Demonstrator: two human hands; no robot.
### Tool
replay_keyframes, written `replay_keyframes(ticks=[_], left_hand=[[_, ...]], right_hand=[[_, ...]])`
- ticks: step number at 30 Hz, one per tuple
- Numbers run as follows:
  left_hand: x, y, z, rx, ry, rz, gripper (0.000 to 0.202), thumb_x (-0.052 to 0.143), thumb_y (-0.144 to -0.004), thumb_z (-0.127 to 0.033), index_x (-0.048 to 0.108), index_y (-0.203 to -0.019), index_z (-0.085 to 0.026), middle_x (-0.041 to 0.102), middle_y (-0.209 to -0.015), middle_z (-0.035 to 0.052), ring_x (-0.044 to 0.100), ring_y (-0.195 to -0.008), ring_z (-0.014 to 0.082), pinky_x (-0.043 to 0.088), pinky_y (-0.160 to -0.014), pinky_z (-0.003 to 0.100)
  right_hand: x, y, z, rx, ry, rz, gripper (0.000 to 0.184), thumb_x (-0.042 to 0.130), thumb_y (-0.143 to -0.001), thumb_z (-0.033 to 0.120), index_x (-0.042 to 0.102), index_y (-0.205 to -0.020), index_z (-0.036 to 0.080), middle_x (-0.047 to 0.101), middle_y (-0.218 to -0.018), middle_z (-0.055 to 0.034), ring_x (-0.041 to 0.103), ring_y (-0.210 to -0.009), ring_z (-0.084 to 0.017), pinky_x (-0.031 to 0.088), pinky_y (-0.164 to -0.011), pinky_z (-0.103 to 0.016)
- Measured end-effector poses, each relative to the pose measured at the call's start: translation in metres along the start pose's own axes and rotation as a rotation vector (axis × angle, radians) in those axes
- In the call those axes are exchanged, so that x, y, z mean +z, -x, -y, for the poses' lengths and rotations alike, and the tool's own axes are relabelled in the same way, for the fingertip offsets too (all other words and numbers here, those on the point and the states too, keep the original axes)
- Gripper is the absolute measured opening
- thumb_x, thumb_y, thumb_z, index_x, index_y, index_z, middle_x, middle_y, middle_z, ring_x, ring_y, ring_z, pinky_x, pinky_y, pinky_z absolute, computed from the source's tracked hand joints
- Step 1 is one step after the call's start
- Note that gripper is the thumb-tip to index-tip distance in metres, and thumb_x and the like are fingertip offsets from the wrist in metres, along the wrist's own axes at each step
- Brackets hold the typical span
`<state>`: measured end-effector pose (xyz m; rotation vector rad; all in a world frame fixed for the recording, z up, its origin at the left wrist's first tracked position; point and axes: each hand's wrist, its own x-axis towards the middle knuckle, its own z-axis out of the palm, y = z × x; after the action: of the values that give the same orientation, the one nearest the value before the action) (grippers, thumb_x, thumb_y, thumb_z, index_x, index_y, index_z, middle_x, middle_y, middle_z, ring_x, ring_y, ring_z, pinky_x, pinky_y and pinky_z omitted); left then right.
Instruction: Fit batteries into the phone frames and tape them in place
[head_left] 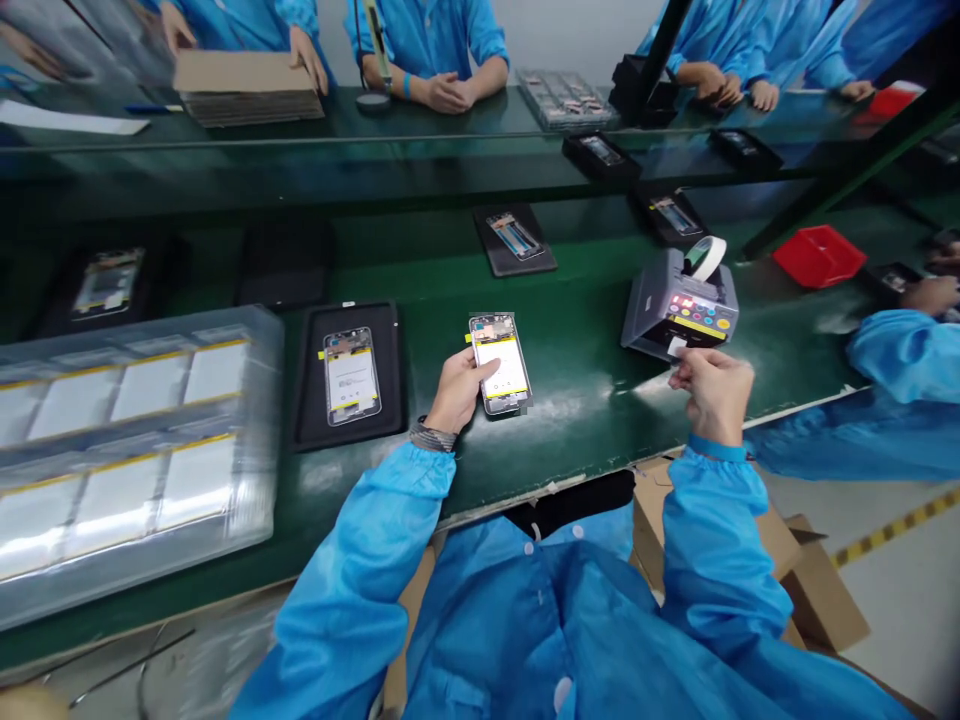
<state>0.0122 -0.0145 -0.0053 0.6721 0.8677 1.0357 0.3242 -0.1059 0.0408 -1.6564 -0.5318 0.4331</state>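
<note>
My left hand [456,390] grips a phone frame [501,362] with a white battery and yellow strip, holding it just above the green bench. My right hand [712,388] is at the front slot of a grey tape dispenser [679,306], its fingertips pinched on a small white piece of tape [677,348]. A white tape roll [706,257] sits on top of the dispenser. To the left, a second phone frame [349,375] lies in a black tray [307,400].
A clear plastic tray of white batteries [127,450] fills the near left. Black trays with phones [514,238] ride the green belt [585,290] beyond. A red bin [819,255] and a co-worker's blue sleeve [900,350] are at right. People in blue coats stand across the bench.
</note>
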Motion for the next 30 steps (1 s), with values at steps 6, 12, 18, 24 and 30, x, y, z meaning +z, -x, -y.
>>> replay_keyframes(ticks=[6,12,18,24,30], left_hand=[[0.001,-0.001,0.007,0.052,-0.03,0.003,0.05,0.094,-0.056,-0.022,0.076,-0.101,-0.011,0.079,-0.107,0.0135,0.074,-0.099,0.0279,0.057,-0.095,0.043],[0.001,-0.003,0.012,0.065,-0.052,-0.013,0.045,0.09,-0.059,-0.02,0.075,-0.101,-0.012,0.079,-0.106,0.0121,0.074,-0.101,0.0287,0.058,-0.093,0.042],[0.0,-0.004,0.012,0.082,-0.033,-0.002,0.043,0.09,-0.059,-0.02,0.075,-0.099,-0.012,0.079,-0.106,0.0133,0.074,-0.102,0.0303,0.058,-0.093,0.044],[0.001,-0.004,0.011,0.086,-0.031,0.0,0.044,0.09,-0.059,-0.02,0.074,-0.1,-0.012,0.079,-0.107,0.0135,0.073,-0.105,0.0309,0.058,-0.095,0.044],[-0.001,-0.006,0.013,0.094,-0.029,-0.002,0.046,0.091,-0.058,-0.021,0.075,-0.1,-0.011,0.079,-0.107,0.0141,0.073,-0.11,0.0324,0.057,-0.098,0.046]], right_hand=[[0.059,0.095,-0.009,0.025,0.028,0.478,0.03,0.08,-0.072,0.044,0.071,-0.076,0.016,0.053,-0.048,0.0027,0.043,-0.04,-0.011,0.032,-0.04,-0.024],[0.105,0.135,-0.021,0.007,0.05,0.695,0.037,0.077,-0.075,0.053,0.068,-0.074,0.017,0.048,-0.048,0.0048,0.034,-0.044,-0.008,0.024,-0.044,-0.023],[0.103,0.13,-0.025,-0.004,0.07,0.694,0.034,0.077,-0.076,0.049,0.068,-0.074,0.017,0.047,-0.048,0.0054,0.035,-0.045,-0.009,0.024,-0.046,-0.024],[0.104,0.132,-0.029,-0.04,0.108,0.679,0.031,0.074,-0.077,0.047,0.066,-0.074,0.017,0.046,-0.048,0.0059,0.035,-0.045,-0.009,0.025,-0.048,-0.025],[0.104,0.133,-0.03,-0.101,0.172,0.662,0.029,0.072,-0.08,0.045,0.066,-0.075,0.017,0.046,-0.049,0.0062,0.035,-0.047,-0.009,0.028,-0.051,-0.025]])
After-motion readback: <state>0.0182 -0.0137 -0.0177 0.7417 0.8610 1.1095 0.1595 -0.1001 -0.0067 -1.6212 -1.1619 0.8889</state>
